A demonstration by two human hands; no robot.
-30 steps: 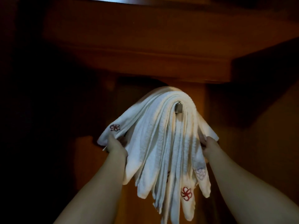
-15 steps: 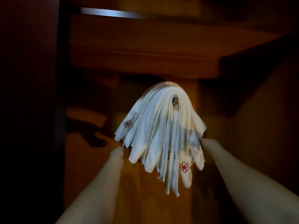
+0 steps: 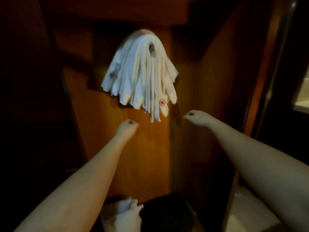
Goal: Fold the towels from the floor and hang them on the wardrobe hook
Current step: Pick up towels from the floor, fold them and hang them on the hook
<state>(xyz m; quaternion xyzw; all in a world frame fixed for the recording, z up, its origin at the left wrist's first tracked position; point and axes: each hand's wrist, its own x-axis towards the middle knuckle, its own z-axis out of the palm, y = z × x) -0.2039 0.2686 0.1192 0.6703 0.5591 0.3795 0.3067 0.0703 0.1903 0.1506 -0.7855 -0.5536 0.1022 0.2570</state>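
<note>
Head view, looking into a dim wooden wardrobe [image 3: 147,148]: a bundle of folded white towels [image 3: 140,76] hangs draped over a metal hook [image 3: 151,47] on the back panel, just under a wooden shelf [image 3: 117,10]. The towels fan out on both sides of the hook, their lower ends hanging free; small red flower motifs [image 3: 162,102] show on a few of them, one at the left edge and one near the bottom right.

Both bare forearms reach up toward the bundle. Left hand [image 3: 127,128] sits below and slightly left of the towel ends — fingers curled into a loose fist, holding nothing, apart from the cloth. Right hand [image 3: 194,116] sits below and right of the bundle, also with curled fingers, empty and clear of the towels. The frame is motion-blurred, so single fingers cannot be told apart.

At the bottom edge, between the forearms, a crumpled white towel [image 3: 127,215] lies low down, beside a dark object [image 3: 167,211] too dim to identify. A pale floor [image 3: 247,215] shows at the lower right — the wardrobe's frame edge [image 3: 274,81] rises along the right side.
</note>
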